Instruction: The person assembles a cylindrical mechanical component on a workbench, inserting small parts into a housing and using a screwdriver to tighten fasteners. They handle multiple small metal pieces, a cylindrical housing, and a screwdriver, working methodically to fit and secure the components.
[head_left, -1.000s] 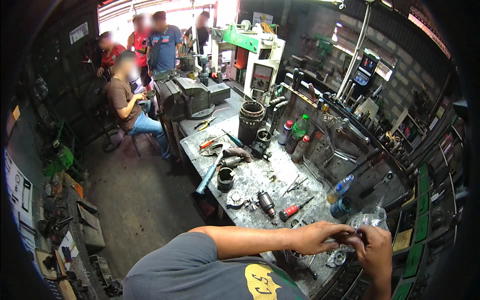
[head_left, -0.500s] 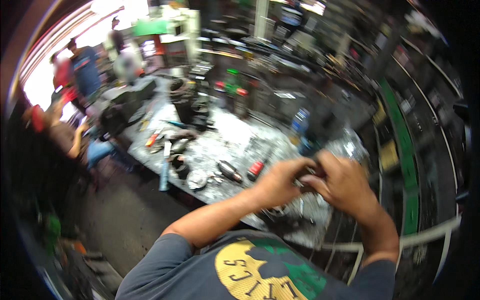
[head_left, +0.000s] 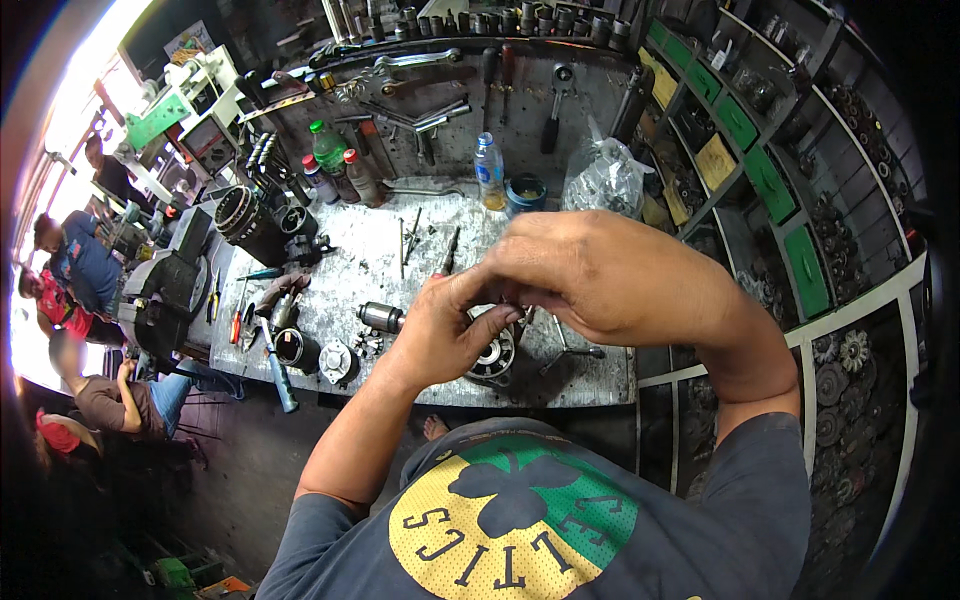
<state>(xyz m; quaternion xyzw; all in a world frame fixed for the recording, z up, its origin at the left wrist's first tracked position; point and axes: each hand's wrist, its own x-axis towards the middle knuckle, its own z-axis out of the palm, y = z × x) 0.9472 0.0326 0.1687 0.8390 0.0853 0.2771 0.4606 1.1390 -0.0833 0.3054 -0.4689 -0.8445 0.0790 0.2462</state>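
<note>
My left hand [head_left: 440,328] and my right hand [head_left: 590,265] meet above the workbench [head_left: 390,225], fingers curled and thumbs pressed in. Whatever they pinch between them is small and mostly hidden by the fingers. Just below them is a round metal motor housing [head_left: 495,358], partly covered by my left hand. To its right lies a metal T-handle wrench [head_left: 570,352]. Left of my left hand rests a cylindrical motor armature [head_left: 380,317] with small loose parts [head_left: 368,348] beside it. A thin dark tool [head_left: 452,245] sticks out behind that hand.
A round metal cover [head_left: 337,361], a blue-handled hammer [head_left: 279,375] and a vise [head_left: 165,290] are to the left. Bottles [head_left: 330,150], a water bottle [head_left: 489,172] and a plastic bag [head_left: 605,180] stand at the back. Shelving [head_left: 800,265] lines the right; people [head_left: 85,260] are far left.
The view has swung toward the bench and sharpened, so the tool wall and shelves now show clearly. My hands stay together, and now appear above the motor housing.
</note>
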